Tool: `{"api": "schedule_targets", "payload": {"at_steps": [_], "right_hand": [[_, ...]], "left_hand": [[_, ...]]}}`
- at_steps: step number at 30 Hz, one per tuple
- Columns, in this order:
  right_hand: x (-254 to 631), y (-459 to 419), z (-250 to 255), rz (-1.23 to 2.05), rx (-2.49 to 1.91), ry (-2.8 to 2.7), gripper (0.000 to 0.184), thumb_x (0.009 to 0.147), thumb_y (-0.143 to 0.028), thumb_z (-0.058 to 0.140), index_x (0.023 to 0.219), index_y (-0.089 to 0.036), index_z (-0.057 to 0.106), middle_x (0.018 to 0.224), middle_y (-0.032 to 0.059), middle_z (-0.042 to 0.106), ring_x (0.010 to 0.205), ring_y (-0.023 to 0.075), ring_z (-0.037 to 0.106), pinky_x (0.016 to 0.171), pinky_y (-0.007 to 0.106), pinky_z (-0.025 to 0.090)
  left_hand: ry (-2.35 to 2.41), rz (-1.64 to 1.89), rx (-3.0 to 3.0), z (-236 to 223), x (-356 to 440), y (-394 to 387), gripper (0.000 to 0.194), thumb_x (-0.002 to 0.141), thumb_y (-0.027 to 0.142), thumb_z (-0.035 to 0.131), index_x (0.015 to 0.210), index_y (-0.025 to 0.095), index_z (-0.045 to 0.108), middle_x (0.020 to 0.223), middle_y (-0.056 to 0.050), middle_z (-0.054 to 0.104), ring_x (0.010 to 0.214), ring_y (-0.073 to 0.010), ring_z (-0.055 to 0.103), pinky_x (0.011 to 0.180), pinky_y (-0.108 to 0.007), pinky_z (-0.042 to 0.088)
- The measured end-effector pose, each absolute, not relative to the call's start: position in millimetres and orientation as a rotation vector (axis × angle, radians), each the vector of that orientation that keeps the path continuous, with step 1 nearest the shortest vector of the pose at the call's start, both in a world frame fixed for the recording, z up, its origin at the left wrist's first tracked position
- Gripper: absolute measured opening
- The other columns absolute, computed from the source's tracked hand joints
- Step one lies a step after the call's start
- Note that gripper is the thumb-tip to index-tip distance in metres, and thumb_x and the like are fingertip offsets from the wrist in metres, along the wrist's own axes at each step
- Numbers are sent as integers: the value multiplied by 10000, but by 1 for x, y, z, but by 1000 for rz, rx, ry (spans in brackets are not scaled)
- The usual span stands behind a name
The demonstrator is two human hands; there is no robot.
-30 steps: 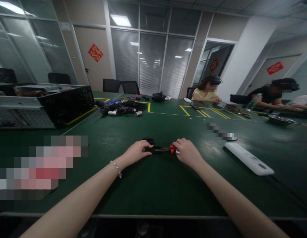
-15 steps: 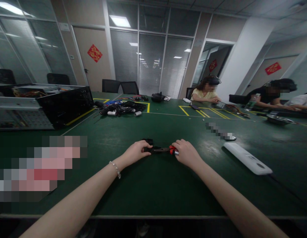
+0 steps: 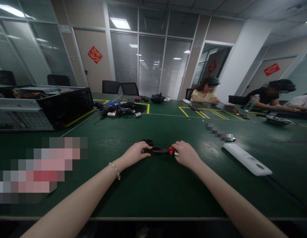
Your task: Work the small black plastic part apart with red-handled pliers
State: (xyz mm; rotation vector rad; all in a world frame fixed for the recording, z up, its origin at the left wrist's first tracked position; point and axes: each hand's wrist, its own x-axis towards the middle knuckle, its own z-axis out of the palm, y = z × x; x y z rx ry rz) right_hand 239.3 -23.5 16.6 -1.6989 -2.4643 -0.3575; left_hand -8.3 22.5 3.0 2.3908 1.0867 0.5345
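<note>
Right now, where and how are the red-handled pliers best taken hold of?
By the red handles, I'd say, coming from the person's right, as the right hand does. The pliers lie sideways, narrow jaws pointing left toward the black piece in the left hand, so this side likely keeps fingers clear of both.

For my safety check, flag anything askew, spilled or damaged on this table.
The computer case stands open with wires exposed, which looks half dismantled; right of it, cables lie in a tangled heap. No spill or clear damage shows.
</note>
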Motion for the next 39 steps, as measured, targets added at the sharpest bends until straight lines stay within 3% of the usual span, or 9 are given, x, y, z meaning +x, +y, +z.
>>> {"api": "schedule_targets", "payload": {"at_steps": [11, 21, 31, 39], "right_hand": [[237, -24, 20, -500, -1659, -2467, 283, 706, -159, 465, 972, -167, 560, 905, 85, 557, 811, 192, 463, 684, 300, 340], [238, -23, 18, -289, -1725, -2434, 275, 697, -174, 465, 951, -179, 571, 859, 57, 570, 768, 162, 481, 670, 269, 356], [238, -25, 22, -521, -1630, -2467, 297, 700, -150, 471, 982, -162, 563, 907, 84, 559, 806, 186, 460, 684, 291, 337], [240, -22, 17, -376, -1672, -2452, 260, 706, -172, 464, 943, -178, 571, 839, 60, 568, 763, 168, 474, 667, 279, 349]], "left_hand": [[1095, 564, 2404, 2, -8, 22, 295, 731, 301, 572, 1018, 231, 564, 918, -8, 542, 690, -124, 497, 616, -234, 399], [1088, 560, 2407, 2, -10, 21, 308, 732, 307, 572, 1032, 237, 558, 961, -11, 544, 697, -126, 501, 628, -239, 398], [1090, 554, 2396, 7, -8, 18, 304, 730, 305, 572, 1024, 230, 564, 938, -13, 541, 683, -124, 502, 596, -228, 392], [1091, 568, 2413, 3, -8, 20, 299, 725, 303, 578, 1018, 244, 567, 920, -5, 544, 668, -120, 500, 592, -226, 389]]}}
